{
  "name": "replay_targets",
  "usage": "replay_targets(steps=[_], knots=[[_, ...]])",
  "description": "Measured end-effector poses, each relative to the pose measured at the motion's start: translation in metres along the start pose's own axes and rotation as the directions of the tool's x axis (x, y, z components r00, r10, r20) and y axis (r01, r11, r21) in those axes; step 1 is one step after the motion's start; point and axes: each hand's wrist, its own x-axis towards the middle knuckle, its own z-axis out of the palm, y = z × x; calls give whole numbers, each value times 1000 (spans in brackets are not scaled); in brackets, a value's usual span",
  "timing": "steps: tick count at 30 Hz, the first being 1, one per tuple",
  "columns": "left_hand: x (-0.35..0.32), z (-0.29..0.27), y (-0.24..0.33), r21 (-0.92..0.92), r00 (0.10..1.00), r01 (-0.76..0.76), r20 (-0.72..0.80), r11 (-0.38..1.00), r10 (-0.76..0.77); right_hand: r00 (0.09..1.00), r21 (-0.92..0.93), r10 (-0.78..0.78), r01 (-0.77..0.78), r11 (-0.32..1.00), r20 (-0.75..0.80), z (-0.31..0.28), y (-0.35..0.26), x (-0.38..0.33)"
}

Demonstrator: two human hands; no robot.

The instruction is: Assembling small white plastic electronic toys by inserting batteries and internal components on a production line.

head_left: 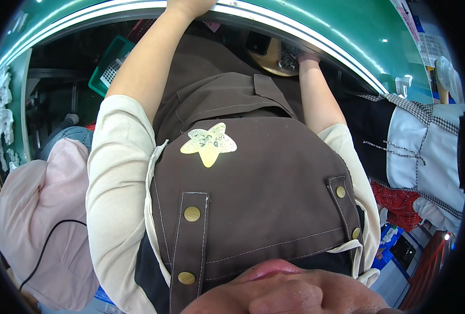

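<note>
Left hand point(190, 6), between eleven and twelve o'clock, reaches the edge of the green surface point(342, 26); cut off by the view, its fingers could be spread or gripping, I cannot tell. Below that edge, a dark phone-like slab point(258, 43) lies past twelve, with a dark patterned packet point(288, 55) at one, just beside the right hand point(309, 56), whose fingers are hidden too. The step looks like a reach beneath the edge; any grip there would call for clearance under it. The surface arches across the top. Around it: green basket point(104, 58) at ten, person in pink point(46, 209) at half past eight, white-and-black checked-trim apron point(426, 146) at three.
</note>
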Motion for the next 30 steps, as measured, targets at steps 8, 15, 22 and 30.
replay_targets(steps=[8, 15, 22, 30], knots=[[3, -10, 15, -61, 1000, -7, -24, 998, 6, 917, -891, -377, 276, 360, 131, -67, 38, 42], [-3, -12, 11, -38, 1000, 14, 11, 999, -14, 944, -958, -179, 285, 25, 276, -72, 10, -9], [-3, -11, 7, -28, 1000, -1, -2, 1000, 0, 884, -963, -452, 213, 167, 118, -90, 17, -51], [-3, -8, 11, -32, 1000, -6, -2, 999, 6, 977, -908, -140, -89, 410, -159, -90, 43, -69]])
